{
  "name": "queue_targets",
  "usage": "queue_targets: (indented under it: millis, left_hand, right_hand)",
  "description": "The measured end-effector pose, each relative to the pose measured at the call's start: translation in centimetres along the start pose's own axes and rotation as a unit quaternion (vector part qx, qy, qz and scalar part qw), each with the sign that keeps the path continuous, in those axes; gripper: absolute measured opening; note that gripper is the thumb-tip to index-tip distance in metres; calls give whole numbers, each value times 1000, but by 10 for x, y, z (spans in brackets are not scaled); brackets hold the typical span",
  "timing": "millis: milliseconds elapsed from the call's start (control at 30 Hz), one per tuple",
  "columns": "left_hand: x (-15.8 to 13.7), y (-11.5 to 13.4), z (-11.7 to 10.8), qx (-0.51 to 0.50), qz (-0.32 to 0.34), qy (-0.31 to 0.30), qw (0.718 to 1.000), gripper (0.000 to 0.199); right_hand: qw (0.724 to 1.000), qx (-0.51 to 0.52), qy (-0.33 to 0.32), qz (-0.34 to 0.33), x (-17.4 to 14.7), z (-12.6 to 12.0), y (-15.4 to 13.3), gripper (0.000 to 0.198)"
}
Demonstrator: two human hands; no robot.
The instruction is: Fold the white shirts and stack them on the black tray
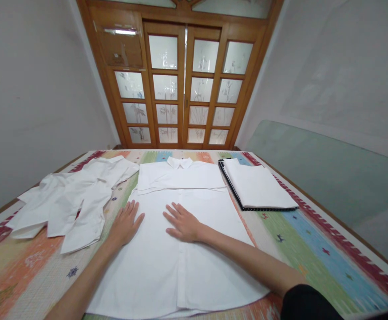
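Observation:
A white collared shirt [210, 271] lies flat in front of me, button placket up, its collar at the far end and its hem towards me. Its sleeves are laid across the upper chest. My left hand [126, 223] rests flat on the shirt's left side, fingers stretched out. Near the placket, my right hand [182, 222] lies palm down on the shirt with its fingers spread. Neither hand grips the cloth.
Crumpled white garments [77, 195] lie to the left. On the right is a folded stack of white cloth [260, 184] over black fabric. A colourful striped cloth [314, 249] covers the table. A glass-paned wooden door [182, 84] stands beyond.

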State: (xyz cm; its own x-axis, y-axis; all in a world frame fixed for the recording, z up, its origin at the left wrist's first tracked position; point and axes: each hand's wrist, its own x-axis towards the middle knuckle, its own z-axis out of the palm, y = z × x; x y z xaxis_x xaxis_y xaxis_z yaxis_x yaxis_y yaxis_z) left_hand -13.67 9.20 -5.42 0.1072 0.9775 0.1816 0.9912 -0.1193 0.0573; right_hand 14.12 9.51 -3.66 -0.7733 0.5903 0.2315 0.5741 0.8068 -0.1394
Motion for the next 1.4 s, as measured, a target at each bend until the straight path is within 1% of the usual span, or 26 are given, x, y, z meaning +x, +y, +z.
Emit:
queue_targets:
  millis: [167, 300, 400, 467, 533, 633, 700, 767, 833, 900, 933, 1000, 1067, 1100, 1167, 1233, 1267, 1333, 1400]
  left_hand:
    - [0, -2, 1, -6, 7, 10, 1000, 60]
    - [-1, -3, 1, -14, 11, 21, 1000, 59]
    - [-1, -4, 0, -27, 16, 24, 999, 60]
    - [-2, -5, -1, -33, 16, 18, 999, 61]
    - [-2, -5, -2, -38, 16, 15, 999, 62]
    - [-3, -6, -2, -51, 15, 12, 999, 60]
    - [-2, -6, -2, -67, 14, 16, 998, 59]
    - [-1, -6, -3, -91, 5, 29, 995, 58]
    - [1, -6, -6, -126, -21, 47, 991, 55]
    - [4, -8, -12, -170, -67, 66, 981, 52]
    - [7, -9, -17, -196, -94, 74, 973, 50]
    - [13, -13, -26, -252, -149, 80, 953, 46]
    - [20, -18, -35, -301, -199, 73, 930, 41]
    - [24, -21, -40, -323, -219, 67, 918, 38]
    - [30, -27, -47, -378, -254, 53, 889, 35]
    - [35, -31, -53, -449, -277, 32, 849, 37]
    - [36, -33, -55, -482, -285, 18, 828, 39]
    - [38, -36, -58, -528, -290, -4, 798, 45]
    - [40, -36, -60, -545, -291, -19, 786, 50]
  right_hand:
    - [994, 32, -29, -99, -38, -24, -41, 67]
    - [983, 41, -48, -173, -66, -39, -63, 56]
    - [973, 33, -48, -222, -83, -41, -70, 45]
    - [969, 31, -48, -241, -93, -42, -71, 41]
    - [966, 41, -57, -249, -102, -45, -71, 40]
    - [963, 83, -83, -243, -113, -56, -68, 43]
    - [964, 117, -108, -214, -119, -64, -63, 49]
    - [973, 137, -120, -146, -125, -68, -51, 54]
    - [986, 129, -98, -39, -132, -63, -31, 54]
    - [991, 91, -51, 89, -138, -52, -6, 51]
    - [986, 71, -31, 149, -141, -45, 8, 51]
    - [967, 37, 6, 250, -145, -33, 35, 53]
    - [947, 22, 43, 319, -147, -26, 58, 55]
    - [938, 24, 64, 339, -148, -25, 67, 56]
    - [929, 49, 107, 352, -148, -27, 80, 55]
    - [920, 94, 156, 348, -147, -33, 89, 53]
    - [911, 120, 182, 350, -146, -37, 92, 52]
    - [882, 178, 228, 372, -143, -45, 98, 50]
    - [842, 240, 254, 411, -141, -52, 102, 48]
